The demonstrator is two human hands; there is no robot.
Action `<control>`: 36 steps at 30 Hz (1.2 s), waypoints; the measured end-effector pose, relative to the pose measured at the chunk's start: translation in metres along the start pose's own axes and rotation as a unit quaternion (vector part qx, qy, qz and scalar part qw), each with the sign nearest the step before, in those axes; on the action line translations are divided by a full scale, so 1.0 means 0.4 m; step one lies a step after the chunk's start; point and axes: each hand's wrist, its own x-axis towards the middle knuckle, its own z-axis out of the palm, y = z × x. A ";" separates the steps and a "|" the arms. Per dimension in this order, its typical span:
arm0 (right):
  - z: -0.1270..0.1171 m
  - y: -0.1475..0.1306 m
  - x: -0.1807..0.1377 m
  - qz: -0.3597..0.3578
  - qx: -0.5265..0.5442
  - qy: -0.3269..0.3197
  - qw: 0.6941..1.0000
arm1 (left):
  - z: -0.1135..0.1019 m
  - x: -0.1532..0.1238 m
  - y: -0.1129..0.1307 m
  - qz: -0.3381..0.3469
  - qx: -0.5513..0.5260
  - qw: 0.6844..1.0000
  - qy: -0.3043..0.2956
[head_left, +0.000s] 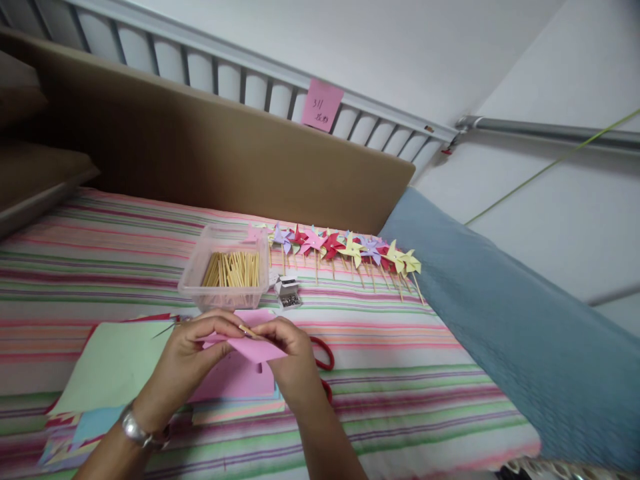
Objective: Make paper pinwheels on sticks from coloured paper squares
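My left hand (200, 340) and my right hand (291, 343) come together over the paper stacks, both with fingers closed around a folded pink paper (257, 349). The end of a wooden stick (247, 331) shows between my fingertips, against the pink paper; the rest of it is hidden. Below lies a pile of pink paper sheets (235, 383). Red-handled scissors (324, 353) lie beside my right wrist, partly covered by it. Just beyond my hands sits a small white box (289, 297) of metal pins.
A clear plastic bin (193, 277) holds several wooden sticks (233, 269). Finished paper pinwheels (330, 245) lie in a row at the back right. Pale green sheets (113, 360) lie at the left. A cardboard panel (215, 147) stands behind the striped cloth (400, 413).
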 end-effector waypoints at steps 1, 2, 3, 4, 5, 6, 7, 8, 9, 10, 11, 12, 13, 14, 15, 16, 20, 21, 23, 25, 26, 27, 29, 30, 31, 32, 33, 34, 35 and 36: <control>0.001 0.000 0.000 0.002 0.004 0.002 1.000 | 0.000 0.000 0.000 -0.002 -0.001 1.000 0.001; 0.001 0.000 0.000 0.005 0.009 0.002 1.000 | 0.000 0.000 0.000 -0.004 -0.001 1.000 0.002; 0.002 0.000 0.000 0.009 0.014 0.000 1.000 | 0.001 0.000 0.000 -0.005 -0.003 1.000 0.002; 0.002 0.000 0.001 0.013 0.018 0.000 1.000 | 0.001 0.000 0.001 -0.005 -0.004 1.000 0.003; 0.003 0.000 0.001 0.015 0.018 -0.001 1.000 | 0.001 0.001 0.002 -0.006 -0.006 1.000 0.003; 0.003 0.000 0.001 0.013 0.014 0.001 1.000 | 0.002 0.001 0.002 -0.005 -0.008 1.000 0.004; 0.003 -0.001 0.001 0.008 0.006 0.004 1.000 | 0.002 0.001 0.003 -0.005 -0.011 1.000 0.004; 0.002 -0.003 0.001 0.000 -0.003 0.009 1.000 | 0.003 0.001 0.002 -0.006 -0.015 1.000 0.004; 0.002 -0.006 0.001 -0.010 -0.014 0.014 1.000 | 0.004 0.000 0.001 -0.009 -0.018 1.000 0.005; 0.002 -0.010 0.001 -0.020 -0.024 0.018 0.999 | 0.005 -0.001 -0.002 -0.015 -0.022 1.000 0.005; 0.001 -0.015 0.001 -0.028 -0.033 0.021 0.999 | 0.006 -0.002 -0.005 -0.020 -0.027 0.999 0.006; 0.001 -0.019 0.001 -0.034 -0.042 0.024 0.998 | 0.007 -0.003 -0.009 -0.025 -0.031 0.999 0.006; 0.000 -0.023 0.000 -0.039 -0.050 0.026 0.998 | 0.008 -0.005 -0.013 -0.030 -0.035 0.999 0.006; 0.000 -0.026 0.000 -0.042 -0.056 0.028 0.997 | 0.009 -0.006 -0.016 -0.034 -0.040 0.999 0.007; -0.001 -0.028 0.000 -0.044 -0.060 0.028 0.997 | 0.009 -0.007 -0.020 -0.038 -0.044 0.998 0.008; -0.002 -0.029 -0.001 -0.045 -0.064 0.028 0.997 | 0.010 -0.008 -0.023 -0.042 -0.049 0.998 0.010; -0.003 -0.020 -0.001 -0.049 -0.080 0.028 0.995 | 0.012 -0.012 -0.032 -0.057 -0.065 0.996 0.021; -0.003 -0.017 0.000 -0.049 -0.079 0.029 0.995 | 0.013 -0.012 -0.033 -0.060 -0.068 0.996 0.024; 0.000 -0.011 0.001 -0.048 -0.073 0.028 0.996 | 0.014 -0.013 -0.035 -0.066 -0.074 0.995 0.030; 0.002 -0.008 0.002 -0.049 -0.071 0.026 0.996 | 0.015 -0.012 -0.035 -0.072 -0.079 0.994 0.036; 0.004 -0.007 0.002 -0.050 -0.072 0.026 0.996 | 0.015 -0.012 -0.035 -0.075 -0.079 0.993 0.038; 0.005 -0.007 0.002 -0.051 -0.072 0.024 0.996 | 0.015 -0.012 -0.035 -0.076 -0.079 0.993 0.041; 0.006 -0.008 0.002 -0.051 -0.070 0.021 0.996 | 0.016 -0.011 -0.034 -0.077 -0.076 0.993 0.046; 0.006 -0.009 0.002 -0.049 -0.069 0.019 0.996 | 0.015 -0.012 -0.034 -0.076 -0.074 0.993 0.049; 0.006 -0.009 0.002 -0.046 -0.068 0.018 0.996 | 0.015 -0.012 -0.033 -0.075 -0.073 0.993 0.051; 0.006 -0.009 0.002 -0.044 -0.068 0.018 0.997 | 0.015 -0.012 -0.033 -0.074 -0.072 0.993 0.051; 0.006 -0.009 0.002 -0.043 -0.068 0.018 0.997 | 0.016 -0.012 -0.033 -0.073 -0.071 0.993 0.051; 0.006 -0.008 0.002 -0.042 -0.069 0.018 0.997 | 0.016 -0.012 -0.033 -0.072 -0.070 0.994 0.052; 0.007 -0.007 0.002 -0.041 -0.070 0.018 0.997 | 0.016 -0.012 -0.033 -0.071 -0.069 0.994 0.055; 0.007 -0.006 0.002 -0.041 -0.072 0.017 0.996 | 0.017 -0.012 -0.033 -0.071 -0.067 0.993 0.060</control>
